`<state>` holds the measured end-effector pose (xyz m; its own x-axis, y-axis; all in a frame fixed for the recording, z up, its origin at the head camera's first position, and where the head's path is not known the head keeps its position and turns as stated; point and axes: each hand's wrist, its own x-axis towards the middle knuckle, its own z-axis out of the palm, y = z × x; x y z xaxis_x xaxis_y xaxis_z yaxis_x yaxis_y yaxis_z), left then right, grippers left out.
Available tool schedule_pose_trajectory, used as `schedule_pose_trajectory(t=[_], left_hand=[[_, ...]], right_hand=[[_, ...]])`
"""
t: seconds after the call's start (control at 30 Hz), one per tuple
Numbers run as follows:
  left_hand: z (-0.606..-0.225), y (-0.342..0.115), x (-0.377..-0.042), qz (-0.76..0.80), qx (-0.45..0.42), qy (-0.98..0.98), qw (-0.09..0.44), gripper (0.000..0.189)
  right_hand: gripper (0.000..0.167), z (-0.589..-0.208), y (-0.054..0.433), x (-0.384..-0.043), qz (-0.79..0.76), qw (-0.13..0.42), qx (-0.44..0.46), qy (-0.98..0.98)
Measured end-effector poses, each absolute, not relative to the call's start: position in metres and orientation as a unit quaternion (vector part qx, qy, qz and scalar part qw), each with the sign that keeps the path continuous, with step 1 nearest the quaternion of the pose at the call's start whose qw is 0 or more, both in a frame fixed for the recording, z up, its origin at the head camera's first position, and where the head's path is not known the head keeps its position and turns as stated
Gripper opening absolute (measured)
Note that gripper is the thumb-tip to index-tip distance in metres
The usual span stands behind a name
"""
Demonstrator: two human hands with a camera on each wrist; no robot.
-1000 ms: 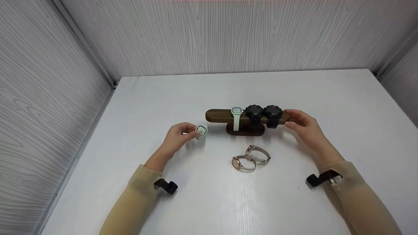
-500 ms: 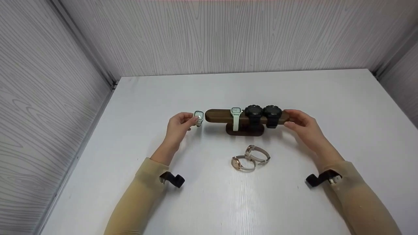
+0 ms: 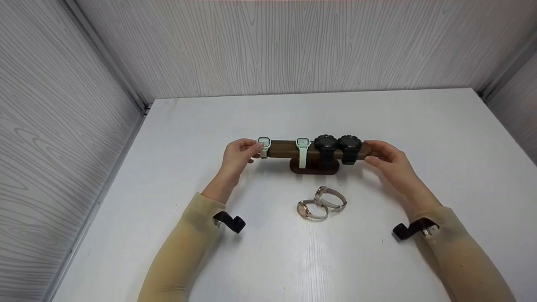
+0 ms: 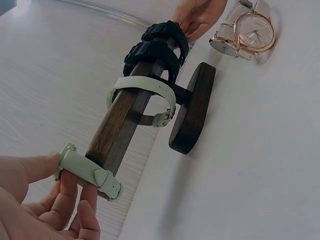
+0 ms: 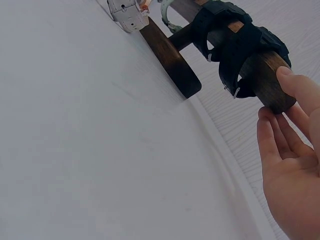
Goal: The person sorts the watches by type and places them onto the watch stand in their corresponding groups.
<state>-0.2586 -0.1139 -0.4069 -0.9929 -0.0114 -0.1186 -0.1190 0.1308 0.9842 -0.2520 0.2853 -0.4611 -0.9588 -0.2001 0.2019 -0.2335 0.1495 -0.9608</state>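
Note:
My left hand [image 3: 240, 158] pinches a pale green square-faced watch [image 3: 264, 143] at the left end of a dark wooden watch stand [image 3: 282, 149]. In the left wrist view the buckled strap loop [image 4: 82, 167] of that watch sits around the bar's end. A second pale green watch [image 3: 303, 144] hangs on the bar near its middle. To its right are two chunky black watches [image 3: 326, 144], side by side. My right hand [image 3: 390, 163] grips the bar's right end, thumb [image 5: 295, 85] on one side and fingers beneath.
Two rose-gold watches with pale straps, one [image 3: 312, 210] overlapping the other [image 3: 331, 199], lie on the white table [image 3: 268, 260] in front of the stand. Its oval base [image 3: 314, 167] rests on the table. Wood-grain panels [image 3: 293, 46] stand behind and at the sides.
My left hand has moved up and right with the pale green watch, from beside the stand onto the bar's left end. The right hand has stayed at the bar's right end.

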Motion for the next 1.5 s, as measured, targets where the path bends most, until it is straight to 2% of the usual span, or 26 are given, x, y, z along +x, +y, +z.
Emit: schedule_pose_trajectory(t=[0.2, 0.4, 0.6, 0.73, 0.97, 1.2, 1.5], left_hand=[[-0.409, -0.11, -0.265, 0.653, -0.044, 0.755, 0.045, 0.03], [-0.414, -0.11, -0.268, 0.656, -0.015, 0.754, 0.017, 0.03], [-0.416, -0.117, -0.27, 0.627, 0.05, 0.777, 0.015, 0.043], [-0.416, -0.121, -0.272, 0.585, 0.075, 0.807, 0.022, 0.051], [-0.426, -0.127, -0.28, 0.577, 0.129, 0.806, 0.0, 0.051], [-0.441, -0.132, -0.288, 0.671, 0.144, 0.726, 0.05, 0.051], [-0.449, -0.128, -0.289, 0.69, 0.145, 0.708, 0.052, 0.056]], right_hand=[[0.045, -0.462, 0.286, -0.253, 0.638, 0.012, 0.139, -0.758], [0.044, -0.453, 0.283, -0.249, 0.634, 0.007, 0.13, -0.762], [0.044, -0.44, 0.277, -0.24, 0.623, 0.002, 0.131, -0.771], [0.045, -0.449, 0.282, -0.246, 0.626, -0.001, 0.128, -0.769], [0.047, -0.462, 0.288, -0.253, 0.62, 0.003, 0.12, -0.775], [0.047, -0.463, 0.286, -0.252, 0.619, 0.003, 0.119, -0.776], [0.047, -0.463, 0.286, -0.252, 0.619, 0.005, 0.116, -0.777]])
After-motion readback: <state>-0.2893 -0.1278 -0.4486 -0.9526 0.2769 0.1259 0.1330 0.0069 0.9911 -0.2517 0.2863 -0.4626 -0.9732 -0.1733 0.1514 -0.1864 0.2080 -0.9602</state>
